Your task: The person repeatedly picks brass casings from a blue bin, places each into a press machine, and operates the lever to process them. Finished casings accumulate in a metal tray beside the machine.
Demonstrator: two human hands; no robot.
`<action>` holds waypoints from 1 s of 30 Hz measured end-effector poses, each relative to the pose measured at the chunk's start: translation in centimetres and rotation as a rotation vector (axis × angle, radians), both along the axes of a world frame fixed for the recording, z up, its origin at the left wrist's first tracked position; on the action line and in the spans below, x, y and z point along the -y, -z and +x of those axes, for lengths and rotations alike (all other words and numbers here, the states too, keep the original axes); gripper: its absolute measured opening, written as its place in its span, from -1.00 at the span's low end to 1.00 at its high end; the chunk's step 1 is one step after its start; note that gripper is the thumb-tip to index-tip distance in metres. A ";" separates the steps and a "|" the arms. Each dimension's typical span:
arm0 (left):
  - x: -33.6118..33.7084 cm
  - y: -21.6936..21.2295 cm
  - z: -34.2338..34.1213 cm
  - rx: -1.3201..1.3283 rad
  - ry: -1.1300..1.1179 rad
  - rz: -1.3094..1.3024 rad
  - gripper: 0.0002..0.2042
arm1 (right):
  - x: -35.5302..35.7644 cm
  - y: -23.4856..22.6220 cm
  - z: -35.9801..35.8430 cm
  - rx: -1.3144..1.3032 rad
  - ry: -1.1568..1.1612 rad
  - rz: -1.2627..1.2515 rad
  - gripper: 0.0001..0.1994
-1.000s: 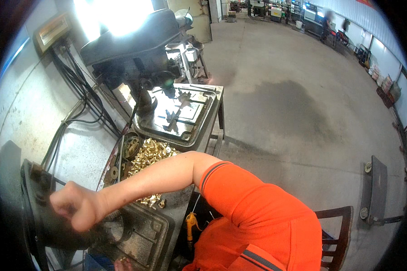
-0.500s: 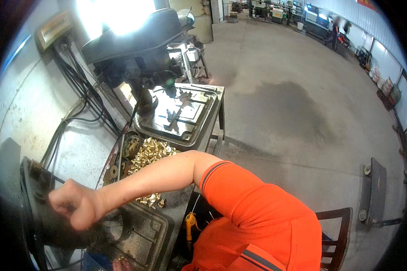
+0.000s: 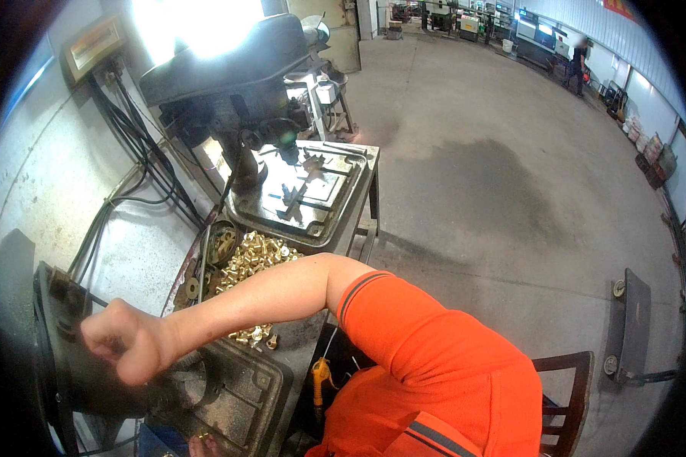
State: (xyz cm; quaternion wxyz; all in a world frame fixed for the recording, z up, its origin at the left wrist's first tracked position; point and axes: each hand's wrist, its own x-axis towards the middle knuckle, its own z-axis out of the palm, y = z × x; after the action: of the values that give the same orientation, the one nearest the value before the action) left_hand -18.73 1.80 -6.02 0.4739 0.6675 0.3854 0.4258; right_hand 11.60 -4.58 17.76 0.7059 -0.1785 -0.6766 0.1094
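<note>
My right arm, in an orange sleeve, reaches across to the left. My right hand (image 3: 129, 343) is closed in a fist beside the dark body of the near drill press (image 3: 91, 373); whatever it grips is hidden. At the lower edge only the fingertips of my left hand (image 3: 201, 448) show, pinching a small brass fitting (image 3: 203, 436) over the oily slotted table (image 3: 240, 404) of that press. A blue container (image 3: 158, 442) is just left of these fingers. A pile of brass fittings (image 3: 255, 259) lies behind my right forearm.
A second drill press (image 3: 229, 76) stands farther back, above its metal table (image 3: 335, 183). Black cables (image 3: 141, 160) hang along the wall. A yellow air gun (image 3: 322, 373) hangs at the bench side. At right are a wooden chair (image 3: 579, 396) and a flat trolley (image 3: 631, 324). A person (image 3: 578, 67) is far off.
Both my hands stay almost where they were, the right fist still closed beside the press. The distant person has shifted to the right.
</note>
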 end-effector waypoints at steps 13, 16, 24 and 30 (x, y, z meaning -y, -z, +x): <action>-0.2 -0.2 0.1 0.018 -0.012 -0.018 -0.73 | 0.1 -0.1 0.4 -0.001 -0.012 0.149 -0.83; -0.3 0.1 -0.1 0.025 -0.011 -0.024 -0.73 | 0.0 -0.2 0.6 0.016 -0.044 0.198 -0.84; -1.5 0.3 -0.6 0.067 -0.029 -0.057 -0.73 | -1.9 0.1 1.1 0.015 -0.003 0.228 -0.85; -1.5 -1.7 0.2 0.361 -0.287 -0.382 -0.79 | -2.8 -0.6 0.1 0.023 0.002 0.262 -0.86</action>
State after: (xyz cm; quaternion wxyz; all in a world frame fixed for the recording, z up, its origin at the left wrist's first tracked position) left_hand -18.55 3.32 -4.28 0.5866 0.4187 0.4584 0.5200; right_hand 11.74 -1.76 18.32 0.7156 -0.0868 -0.6929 0.0171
